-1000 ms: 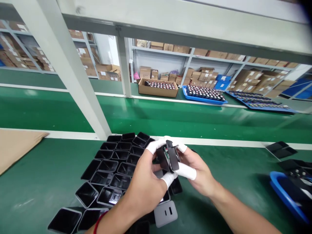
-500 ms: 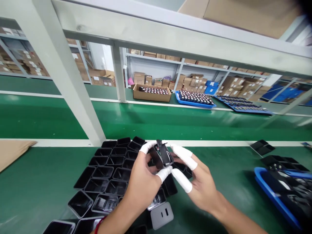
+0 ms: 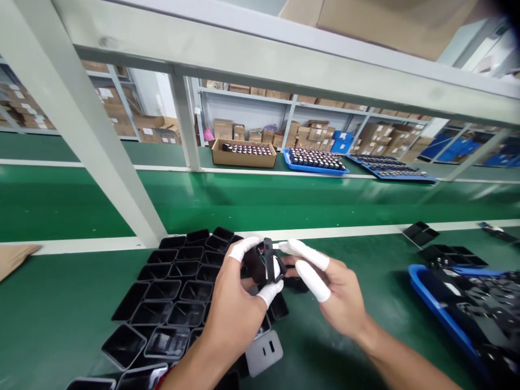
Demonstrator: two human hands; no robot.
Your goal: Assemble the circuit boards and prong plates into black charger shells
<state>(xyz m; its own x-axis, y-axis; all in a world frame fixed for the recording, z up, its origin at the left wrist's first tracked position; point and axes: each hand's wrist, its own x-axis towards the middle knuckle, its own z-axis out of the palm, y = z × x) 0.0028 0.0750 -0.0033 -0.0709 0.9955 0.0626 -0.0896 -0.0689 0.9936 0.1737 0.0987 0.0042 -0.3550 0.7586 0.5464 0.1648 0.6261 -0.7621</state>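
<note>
Right of rows of open black housings, your left hand gripped a small black unit above the green bench; your right hand stood beside it, thumb and forefinger parted, contact unclear. Steady left support and light, even fingertip pressure likely suited the work best.

On far worktop: open cardboard box, just left of blue tray. Behind both: metal shelving loaded with cartons. Nearer, at left: pale post and brown sheet.
</note>
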